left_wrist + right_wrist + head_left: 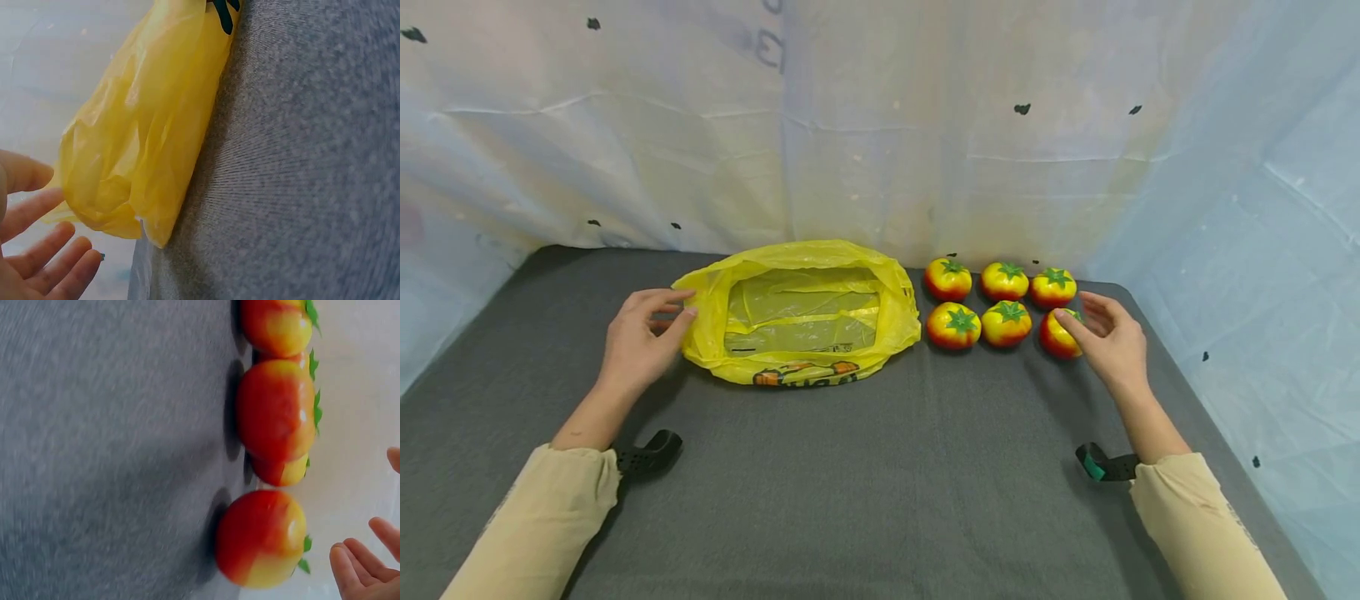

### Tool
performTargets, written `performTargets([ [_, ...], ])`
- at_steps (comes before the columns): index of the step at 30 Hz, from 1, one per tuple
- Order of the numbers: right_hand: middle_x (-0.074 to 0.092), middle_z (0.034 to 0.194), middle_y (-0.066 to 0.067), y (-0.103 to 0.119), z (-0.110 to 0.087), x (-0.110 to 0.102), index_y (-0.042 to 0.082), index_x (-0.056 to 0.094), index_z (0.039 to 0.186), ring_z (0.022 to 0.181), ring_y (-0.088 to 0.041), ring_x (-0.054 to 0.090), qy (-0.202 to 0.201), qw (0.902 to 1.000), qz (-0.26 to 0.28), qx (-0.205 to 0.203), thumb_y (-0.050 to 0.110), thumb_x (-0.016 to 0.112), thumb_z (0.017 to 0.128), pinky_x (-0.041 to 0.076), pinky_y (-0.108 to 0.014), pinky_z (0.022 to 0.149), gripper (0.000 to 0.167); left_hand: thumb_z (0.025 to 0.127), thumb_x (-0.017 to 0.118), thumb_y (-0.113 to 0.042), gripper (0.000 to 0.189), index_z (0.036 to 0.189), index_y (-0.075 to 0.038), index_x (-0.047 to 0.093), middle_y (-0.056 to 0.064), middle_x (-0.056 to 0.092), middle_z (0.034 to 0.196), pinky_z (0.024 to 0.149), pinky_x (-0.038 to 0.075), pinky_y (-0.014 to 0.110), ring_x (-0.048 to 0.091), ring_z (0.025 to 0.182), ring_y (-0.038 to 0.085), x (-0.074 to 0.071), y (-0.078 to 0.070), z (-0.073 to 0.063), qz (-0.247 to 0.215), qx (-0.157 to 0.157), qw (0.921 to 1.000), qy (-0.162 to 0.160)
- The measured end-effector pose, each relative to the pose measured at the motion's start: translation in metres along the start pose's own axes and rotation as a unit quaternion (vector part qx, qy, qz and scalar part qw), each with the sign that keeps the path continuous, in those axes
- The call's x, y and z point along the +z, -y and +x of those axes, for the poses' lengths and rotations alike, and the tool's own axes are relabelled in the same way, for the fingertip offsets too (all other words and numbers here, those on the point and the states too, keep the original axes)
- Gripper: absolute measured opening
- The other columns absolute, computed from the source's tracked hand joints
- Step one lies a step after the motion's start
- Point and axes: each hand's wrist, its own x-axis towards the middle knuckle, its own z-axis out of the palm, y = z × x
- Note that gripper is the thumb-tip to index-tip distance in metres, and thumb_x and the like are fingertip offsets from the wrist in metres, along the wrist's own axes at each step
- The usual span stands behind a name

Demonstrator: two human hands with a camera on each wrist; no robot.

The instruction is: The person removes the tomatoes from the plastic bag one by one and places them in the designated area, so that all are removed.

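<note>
A yellow plastic bag (pixel 895 325) lies on the table with its wide mouth facing up and its inside showing. My left hand (pixel 647 333) is at the bag's left edge, fingers loosely bent and spread, fingertips right at the plastic. In the left wrist view those fingers (pixel 37 206) stand beside the crumpled side of the bag (pixel 137 144). My right hand (pixel 1112 337) hovers by the front right toy tomato (pixel 1058 337), thumb and fingers apart around it. The right wrist view has a gap between the fingers (pixel 347 569) and that tomato (pixel 262 540).
Several more red-yellow toy tomatoes with green leaves, such as the front left one (pixel 953 327), stand in two rows right of the bag. A dark grey cloth (pixel 850 483) covers the table. Pale plastic sheeting (pixel 880 150) hangs behind and at the sides.
</note>
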Motion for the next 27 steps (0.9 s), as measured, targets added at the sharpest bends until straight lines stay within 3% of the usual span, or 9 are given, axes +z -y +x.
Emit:
performTargets([
  [6, 0.051, 0.139, -0.016, 0.009, -0.004, 0.008, 0.004, 0.049, 0.137, 0.123, -0.035, 0.053, -0.009, 0.9991, 0.007, -0.04, 0.043, 0.063, 0.091, 0.046, -0.047, 0.099, 0.063, 0.1, 0.051, -0.024, 0.037, 0.127, -0.002, 0.06, 0.023, 0.044, 0.135, 0.086, 0.045, 0.058, 0.049, 0.114, 0.043, -0.003, -0.001, -0.001, -0.001, -0.004, 0.9995, -0.033],
  [10, 0.055, 0.135, -0.013, 0.014, -0.006, 0.015, 0.004, 0.053, 0.133, 0.12, -0.03, 0.056, -0.011, 0.9981, 0.008, -0.061, 0.043, 0.064, 0.09, 0.047, -0.041, 0.099, 0.059, 0.099, 0.051, -0.025, 0.035, 0.125, -0.005, 0.063, 0.017, 0.045, 0.135, 0.087, 0.046, 0.051, 0.05, 0.115, 0.038, -0.001, 0.006, 0.002, 0.006, -0.012, 0.9977, -0.067],
  [13, 0.057, 0.132, -0.013, 0.018, -0.007, 0.02, 0.003, 0.055, 0.131, 0.12, -0.028, 0.056, -0.006, 0.9968, 0.016, -0.078, 0.039, 0.065, 0.09, 0.049, -0.033, 0.098, 0.055, 0.099, 0.051, -0.024, 0.033, 0.122, -0.004, 0.065, 0.014, 0.047, 0.134, 0.089, 0.045, 0.048, 0.049, 0.114, 0.035, -0.003, 0.0, 0.0, 0.002, -0.023, 0.9953, -0.094],
  [15, 0.058, 0.13, -0.014, 0.02, -0.008, 0.024, 0.002, 0.056, 0.129, 0.117, -0.026, 0.057, -0.003, 0.9955, 0.021, -0.092, 0.036, 0.066, 0.091, 0.05, -0.026, 0.095, 0.052, 0.098, 0.052, -0.02, 0.032, 0.121, -0.003, 0.065, 0.015, 0.048, 0.133, 0.087, 0.045, 0.043, 0.049, 0.113, 0.036, -0.007, -0.012, -0.005, -0.002, -0.023, 0.9945, -0.103],
  [21, 0.06, 0.125, -0.014, 0.028, -0.014, 0.037, 0.002, 0.059, 0.125, 0.11, -0.02, 0.058, -0.003, 0.9908, 0.045, -0.127, 0.028, 0.067, 0.091, 0.049, -0.014, 0.088, 0.043, 0.097, 0.053, -0.014, 0.029, 0.118, 0.002, 0.065, 0.019, 0.05, 0.127, 0.08, 0.043, 0.033, 0.052, 0.108, 0.037, -0.01, -0.029, -0.013, -0.003, 0.024, 0.9961, -0.084],
  [27, 0.059, 0.126, -0.017, 0.038, -0.021, 0.049, 0.003, 0.058, 0.125, 0.112, -0.024, 0.058, 0.024, 0.9859, 0.088, -0.14, 0.024, 0.065, 0.093, 0.046, -0.008, 0.082, 0.039, 0.095, 0.054, -0.009, 0.026, 0.117, 0.002, 0.065, 0.022, 0.05, 0.125, 0.082, 0.048, 0.054, 0.053, 0.103, 0.039, -0.008, -0.034, -0.017, -0.002, 0.066, 0.9968, -0.044],
])
